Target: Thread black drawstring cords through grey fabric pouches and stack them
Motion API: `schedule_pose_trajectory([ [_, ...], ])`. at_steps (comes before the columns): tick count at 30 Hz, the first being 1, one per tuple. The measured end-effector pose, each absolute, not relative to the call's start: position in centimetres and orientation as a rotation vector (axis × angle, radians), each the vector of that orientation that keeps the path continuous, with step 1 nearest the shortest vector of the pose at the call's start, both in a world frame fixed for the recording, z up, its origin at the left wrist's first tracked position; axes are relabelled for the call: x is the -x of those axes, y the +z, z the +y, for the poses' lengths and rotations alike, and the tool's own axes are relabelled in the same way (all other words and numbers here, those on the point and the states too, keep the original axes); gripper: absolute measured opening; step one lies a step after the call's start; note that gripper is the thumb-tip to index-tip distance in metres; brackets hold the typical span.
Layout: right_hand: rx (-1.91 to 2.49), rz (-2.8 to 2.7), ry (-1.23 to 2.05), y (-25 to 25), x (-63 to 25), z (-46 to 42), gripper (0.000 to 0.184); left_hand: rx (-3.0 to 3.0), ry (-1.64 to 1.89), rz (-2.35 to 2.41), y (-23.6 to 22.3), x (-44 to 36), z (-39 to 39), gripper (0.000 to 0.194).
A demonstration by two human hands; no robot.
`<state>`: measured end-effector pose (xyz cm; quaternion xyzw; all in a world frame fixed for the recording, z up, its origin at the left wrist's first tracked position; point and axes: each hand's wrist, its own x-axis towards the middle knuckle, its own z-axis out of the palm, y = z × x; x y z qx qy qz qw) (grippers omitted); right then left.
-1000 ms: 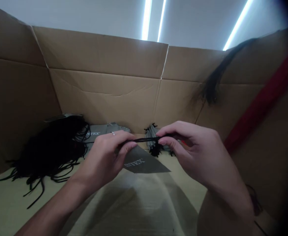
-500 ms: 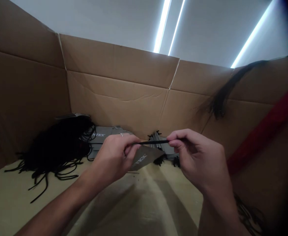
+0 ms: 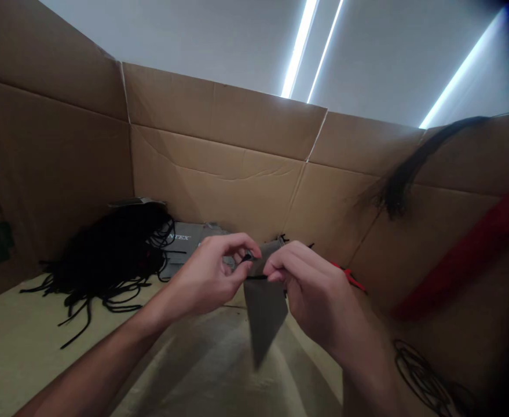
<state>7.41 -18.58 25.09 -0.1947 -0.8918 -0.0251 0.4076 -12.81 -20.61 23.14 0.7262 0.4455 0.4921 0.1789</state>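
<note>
Pinching a thin black cord [image 3: 257, 277] at the middle, thumb to fingertips in both left hand [image 3: 213, 272] and right hand [image 3: 312, 281], over a grey piece [image 3: 266, 315] hanging point-down. Farther off, just right of a heap of black cords [image 3: 110, 252], lying by grey pieces printed with white letters [image 3: 189, 240]; to the right, past a red object [image 3: 354, 280], down to loops of dark cord [image 3: 423, 376] at near right.

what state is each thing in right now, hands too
left hand: pinched on black cord
right hand: pinched on black cord
black cord: held between both hands
grey piece: hanging, tip down
black cord pile: heaped, ends loose
cardboard wall: upright, creased
ceiling light: on
</note>
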Motion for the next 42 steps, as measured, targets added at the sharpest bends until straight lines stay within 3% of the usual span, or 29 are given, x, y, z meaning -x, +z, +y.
schedule_pose_trajectory([
  [5, 0.457, -2.167, -0.067, 24.5, -6.6, -17.7, 0.029, -2.105, 1.426, 1.175, 23.0, 12.9, -21.3, 0.037],
  [13, 0.459, -2.094, -0.006, 24.4, -6.1, -17.2, 0.024, -1.708, 1.586, 1.024, 24.2, 13.0, -21.3, 0.002],
  [20, 0.468, -2.025, 0.06, 23.6, -6.3, -16.7, 0.029, -1.552, 1.514, 0.92, 24.3, 13.1, -21.2, 0.009],
  [28, 0.404, -2.028, -0.245, 23.4, -6.4, -16.3, 0.035, -1.47, 1.446, 0.918, 24.2, 12.2, -21.4, 0.009],
  [33, 0.392, -2.026, -0.242, 23.6, -6.4, -15.6, 0.03, -1.452, 1.517, 0.867, 24.2, 11.6, -21.7, 0.02],
  [42, 0.555, -1.924, -0.104, 25.1, -6.7, -17.6, 0.017, -1.353, 1.576, 0.961, 23.7, 11.9, -20.9, 0.021],
])
